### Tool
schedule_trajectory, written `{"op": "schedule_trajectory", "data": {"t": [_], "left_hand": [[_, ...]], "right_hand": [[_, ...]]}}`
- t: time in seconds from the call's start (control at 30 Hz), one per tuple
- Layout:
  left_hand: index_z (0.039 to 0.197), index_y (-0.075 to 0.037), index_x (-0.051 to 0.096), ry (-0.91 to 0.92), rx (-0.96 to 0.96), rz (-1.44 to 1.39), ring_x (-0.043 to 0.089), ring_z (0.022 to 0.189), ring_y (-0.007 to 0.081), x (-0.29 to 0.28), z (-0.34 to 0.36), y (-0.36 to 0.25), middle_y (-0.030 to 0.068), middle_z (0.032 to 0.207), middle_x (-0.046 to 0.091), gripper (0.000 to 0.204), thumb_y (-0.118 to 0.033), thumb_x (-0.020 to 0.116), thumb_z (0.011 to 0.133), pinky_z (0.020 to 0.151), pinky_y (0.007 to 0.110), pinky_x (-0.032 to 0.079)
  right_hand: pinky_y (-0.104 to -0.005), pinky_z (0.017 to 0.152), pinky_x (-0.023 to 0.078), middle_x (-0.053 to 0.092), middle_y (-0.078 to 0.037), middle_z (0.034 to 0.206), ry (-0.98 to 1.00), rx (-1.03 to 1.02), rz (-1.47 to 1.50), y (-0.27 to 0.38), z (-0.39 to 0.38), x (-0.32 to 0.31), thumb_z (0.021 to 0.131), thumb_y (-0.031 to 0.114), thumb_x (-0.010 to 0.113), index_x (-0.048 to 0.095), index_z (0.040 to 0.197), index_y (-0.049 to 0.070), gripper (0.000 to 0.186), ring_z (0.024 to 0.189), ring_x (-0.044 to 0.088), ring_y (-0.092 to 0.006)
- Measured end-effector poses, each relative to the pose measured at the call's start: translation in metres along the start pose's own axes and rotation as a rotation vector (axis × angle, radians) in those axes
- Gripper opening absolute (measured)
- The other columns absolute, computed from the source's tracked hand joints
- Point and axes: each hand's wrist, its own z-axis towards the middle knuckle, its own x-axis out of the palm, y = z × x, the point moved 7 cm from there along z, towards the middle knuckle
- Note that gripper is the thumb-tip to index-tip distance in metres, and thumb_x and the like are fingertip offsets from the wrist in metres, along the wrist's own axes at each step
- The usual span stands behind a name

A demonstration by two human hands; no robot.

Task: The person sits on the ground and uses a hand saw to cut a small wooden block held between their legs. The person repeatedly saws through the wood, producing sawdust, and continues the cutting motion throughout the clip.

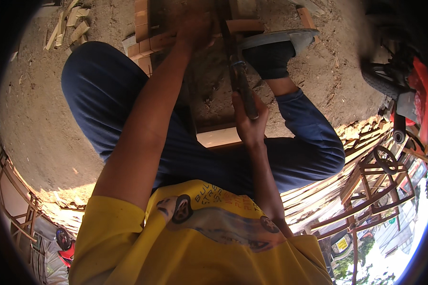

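Observation:
My right hand (pixel 251 118) is closed round the near end of a long, dark, bar-like tool (pixel 240 78), whose exact kind I cannot make out. The tool runs away from me, slanting slightly left, and its far end passes out at the top edge. My left hand (pixel 195 26) is stretched far forward at the top, beside the tool, over reddish-brown wooden pieces (pixel 152 43). Shade and motion blur hide its fingers. Another reddish-brown wooden piece (pixel 245 26) lies right of the tool, near my foot in a grey sandal (pixel 297 39).
Wood offcuts (pixel 71 26) lie on the dirt floor at the far left. A pale board (pixel 218 137) sits between my bent legs. Stacked wood strips (pixel 314 199) and a wooden frame (pixel 373 190) stand at the right, below a wheel (pixel 383 80) and red plastic (pixel 421 90).

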Motion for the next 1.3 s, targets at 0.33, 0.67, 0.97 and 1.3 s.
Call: {"op": "schedule_trajectory", "data": {"t": [0.33,0.67,0.97,1.3], "left_hand": [[0.1,-0.007,0.064,0.001,0.031,0.065,0.067,0.084,0.0319,0.008,0.01,0.006,0.0131,0.09,0.067,0.042,-0.027,0.08,0.067,0.072,0.043,0.055],[0.095,-0.006,0.066,0.19,-0.007,-0.04,0.068,0.085,0.0322,-0.014,0.007,-0.002,0.0131,0.089,0.069,0.037,-0.026,0.08,0.067,0.074,0.043,0.054],[0.097,-0.005,0.067,-0.111,0.082,0.082,0.066,0.087,0.0332,0.021,0.018,0.015,0.0144,0.091,0.067,0.031,-0.017,0.076,0.07,0.075,0.042,0.053],[0.102,-0.004,0.064,-0.107,0.119,0.103,0.065,0.09,0.0347,0.007,0.01,0.011,0.0166,0.094,0.067,0.035,-0.019,0.075,0.073,0.082,0.045,0.05]], "right_hand": [[-0.0243,0.049,0.032,0.05,0.004,0.062,-0.016,0.015,-0.013,0.012,-0.007,0.007,0.091,0.016,0.064,0.061,0.087,0.0,0.016,0.058,0.043,-0.0021],[-0.0243,0.051,0.038,0.052,-0.003,0.062,0.003,0.045,-0.17,0.048,-0.062,-0.007,0.089,0.004,0.06,0.058,0.083,-0.002,0.009,0.06,0.047,-0.0043],[-0.0268,0.051,0.038,0.051,-0.005,0.061,0.005,0.134,-0.158,0.066,-0.097,-0.036,0.089,0.005,0.06,0.057,0.081,-0.004,0.013,0.06,0.045,-0.0047],[-0.0293,0.048,0.038,0.052,-0.007,0.055,0.011,0.007,-0.202,0.069,-0.101,-0.025,0.09,0.006,0.06,0.058,0.081,-0.003,0.013,0.054,0.046,-0.0046]]}}
